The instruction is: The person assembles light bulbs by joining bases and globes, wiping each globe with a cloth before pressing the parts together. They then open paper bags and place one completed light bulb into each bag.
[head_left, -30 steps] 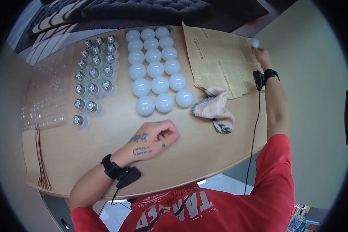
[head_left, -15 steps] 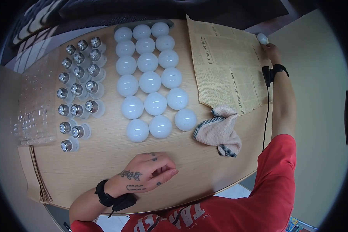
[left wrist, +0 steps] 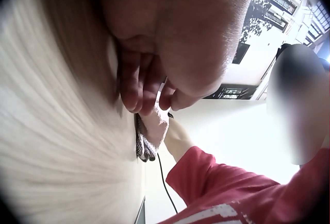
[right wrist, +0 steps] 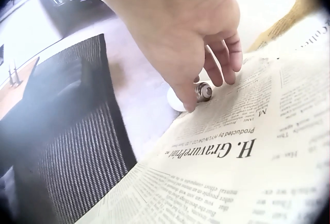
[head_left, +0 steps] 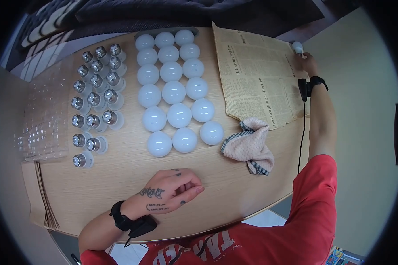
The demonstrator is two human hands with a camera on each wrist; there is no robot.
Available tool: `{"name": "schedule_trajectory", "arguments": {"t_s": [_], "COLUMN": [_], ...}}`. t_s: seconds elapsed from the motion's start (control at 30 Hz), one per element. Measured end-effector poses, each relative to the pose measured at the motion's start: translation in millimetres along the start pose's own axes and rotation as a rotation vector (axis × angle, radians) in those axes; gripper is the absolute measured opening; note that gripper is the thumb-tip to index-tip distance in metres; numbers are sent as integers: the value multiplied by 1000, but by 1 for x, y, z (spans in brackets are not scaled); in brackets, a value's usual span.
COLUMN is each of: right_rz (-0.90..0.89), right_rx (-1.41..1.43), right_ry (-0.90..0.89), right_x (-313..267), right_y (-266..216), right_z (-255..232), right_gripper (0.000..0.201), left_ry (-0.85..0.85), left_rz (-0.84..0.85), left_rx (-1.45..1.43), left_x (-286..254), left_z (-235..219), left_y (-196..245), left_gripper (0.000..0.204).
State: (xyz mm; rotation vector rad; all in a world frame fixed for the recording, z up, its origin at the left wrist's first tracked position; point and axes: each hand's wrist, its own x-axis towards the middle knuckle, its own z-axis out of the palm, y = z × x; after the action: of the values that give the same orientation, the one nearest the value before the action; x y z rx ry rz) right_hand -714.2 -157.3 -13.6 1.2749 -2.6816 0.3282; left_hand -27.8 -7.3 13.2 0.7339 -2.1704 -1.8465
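Right hand [head_left: 311, 66] eased off one bulb [head_left: 298, 47], both hands [head_left: 172, 192] slack, 18 globes [head_left: 174, 92], 18 bases [head_left: 93, 98]

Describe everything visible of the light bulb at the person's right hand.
The light bulb has a smooth white globe and a shiny, metal-looking screw base. It seems to lie on its side at the far right corner of the printed paper, base toward the right hand, whose thumb crosses in front of it; whether it is pinched is unclear.
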Motion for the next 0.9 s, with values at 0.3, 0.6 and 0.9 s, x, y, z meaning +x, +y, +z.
{"name": "schedule_trajectory", "arguments": {"t_s": [0.3,0.6,0.9], "right_rz": [1,-279,-624], "right_rx": [21,319,632], "right_ry": [-10,6,-190], "right_x": [-49,-127,-312], "right_y": [-16,-86,-207], "right_z": [-53,-94,-139], "right_gripper": [66,50,26], "left_ry": [48,59,110], "left_rz": [94,79,21], "left_rx": [28,38,-179], "left_x": [-1,-3,-3], "left_z": [6,7,13], "left_y": [-8,-5,-11], "left_gripper": [14,15,20]}}
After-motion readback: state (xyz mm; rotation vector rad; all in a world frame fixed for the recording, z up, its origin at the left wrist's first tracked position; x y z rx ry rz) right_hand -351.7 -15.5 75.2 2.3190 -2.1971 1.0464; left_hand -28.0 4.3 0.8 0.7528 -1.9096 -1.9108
